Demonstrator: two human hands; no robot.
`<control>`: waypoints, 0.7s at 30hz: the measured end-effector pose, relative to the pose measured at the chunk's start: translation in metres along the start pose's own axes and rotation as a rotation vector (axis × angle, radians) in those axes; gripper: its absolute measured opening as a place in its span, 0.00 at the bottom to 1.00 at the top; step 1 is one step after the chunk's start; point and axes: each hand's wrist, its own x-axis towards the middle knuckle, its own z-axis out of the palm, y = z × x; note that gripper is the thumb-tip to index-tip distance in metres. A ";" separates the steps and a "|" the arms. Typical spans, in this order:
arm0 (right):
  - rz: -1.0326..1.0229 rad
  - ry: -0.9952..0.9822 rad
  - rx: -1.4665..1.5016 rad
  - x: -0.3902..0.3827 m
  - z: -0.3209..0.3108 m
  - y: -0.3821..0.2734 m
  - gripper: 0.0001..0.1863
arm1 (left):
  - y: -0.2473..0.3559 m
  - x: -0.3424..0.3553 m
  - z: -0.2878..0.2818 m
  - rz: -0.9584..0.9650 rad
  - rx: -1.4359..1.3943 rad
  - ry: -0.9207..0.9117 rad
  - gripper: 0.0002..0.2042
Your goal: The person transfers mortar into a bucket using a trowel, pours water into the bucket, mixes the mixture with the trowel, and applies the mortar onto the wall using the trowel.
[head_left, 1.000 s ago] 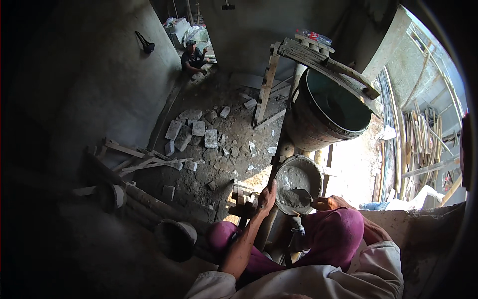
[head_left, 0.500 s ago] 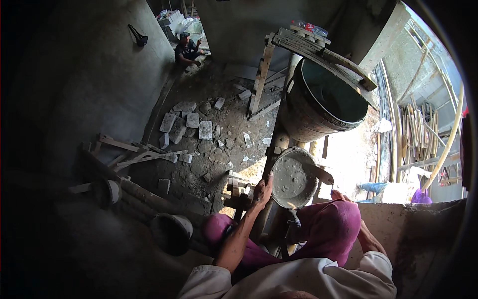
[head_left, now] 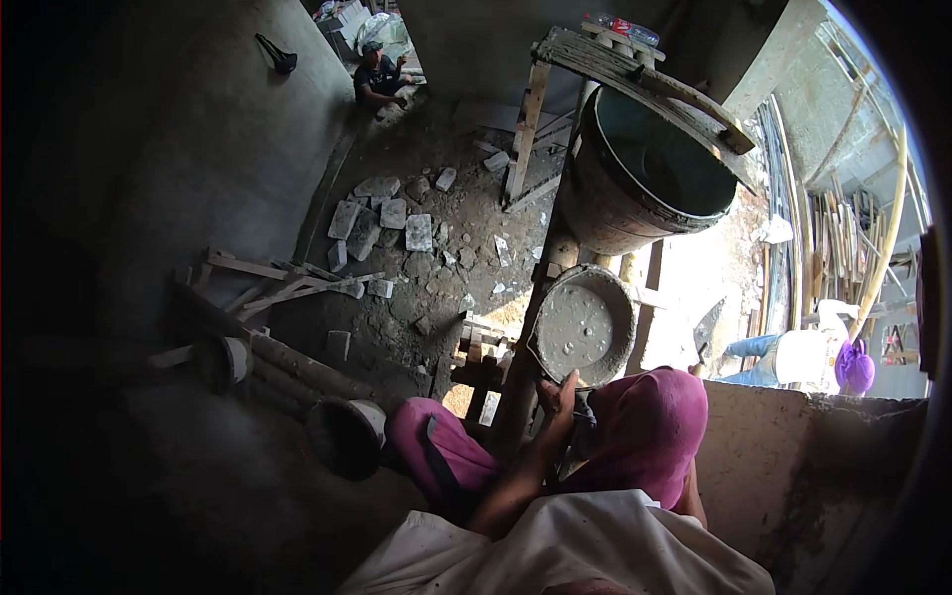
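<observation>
A round bucket of wet grey mortar [head_left: 585, 322] rests on the wooden poles in front of my knees. At its near rim, my left hand [head_left: 557, 399] is closed, thumb up against the edge. My right hand is almost wholly hidden behind my raised knee in pink trousers [head_left: 650, 426]; its forearm [head_left: 691, 504] shows lower down. Beyond that knee a dark trowel [head_left: 708, 325] sticks up, its handle end at the hidden hand. The mortar surface is lumpy, with a few bubbles or pebbles.
A large drum [head_left: 620, 213] stands behind the bucket, a plank [head_left: 645, 84] across its top. Broken blocks [head_left: 365, 230] litter the floor below. Two smaller buckets [head_left: 347, 436] hang or sit at left. One person [head_left: 377, 79] sits in the doorway; another [head_left: 803, 357] is beyond the wall [head_left: 773, 436].
My left hand has slid from the bucket's left side down to its near rim. The trowel has left the bucket's right edge and moved right, and my right hand has dropped behind the knee.
</observation>
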 end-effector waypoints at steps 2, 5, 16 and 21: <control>0.008 0.034 0.076 0.002 -0.008 0.000 0.18 | 0.020 -0.005 0.004 -0.086 0.103 -0.005 0.35; -0.001 0.027 0.151 0.019 -0.009 -0.011 0.17 | 0.054 -0.004 0.006 -0.222 0.297 0.008 0.35; 0.019 -0.343 -0.050 -0.013 0.011 -0.173 0.15 | 0.045 0.048 -0.080 -0.398 0.020 -0.135 0.29; -0.032 -0.380 -0.207 -0.033 -0.024 -0.284 0.17 | 0.122 -0.033 -0.166 -0.798 -0.073 -0.119 0.18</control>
